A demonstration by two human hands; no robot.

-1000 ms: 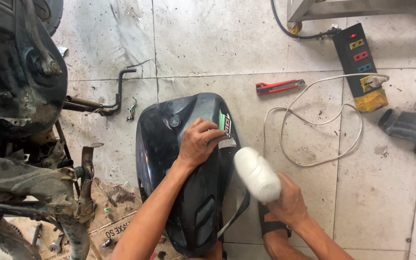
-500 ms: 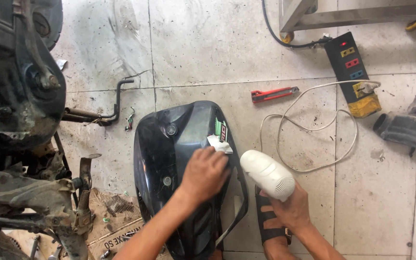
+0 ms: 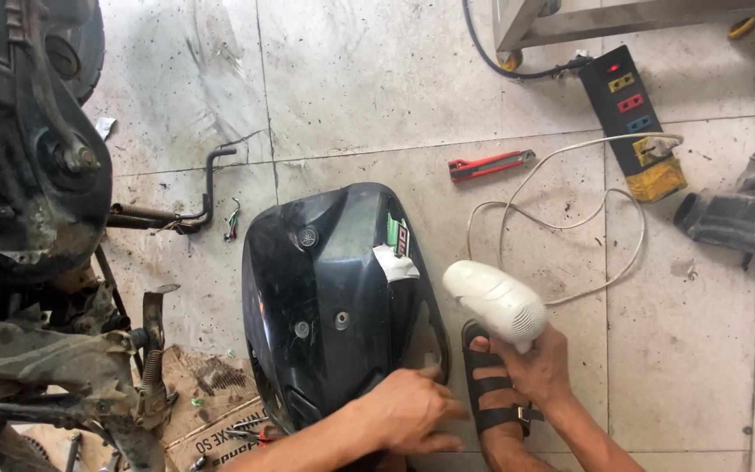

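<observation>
The person's two forearms are bare, with no sleeves in view, and no watch, ring or glove shows on the left hand (image 3: 405, 409) or the right hand (image 3: 528, 365). One foot is also visible, and it wears a black sandal (image 3: 493, 395) with wide straps across the top and a small buckle at the ankle side.

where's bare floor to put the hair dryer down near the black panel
Bare tile lies above the black panel, between the bent metal rod and the red cutter, and right of the white cord, below the power strip. Crowded at left: the motorcycle frame and cardboard.
</observation>
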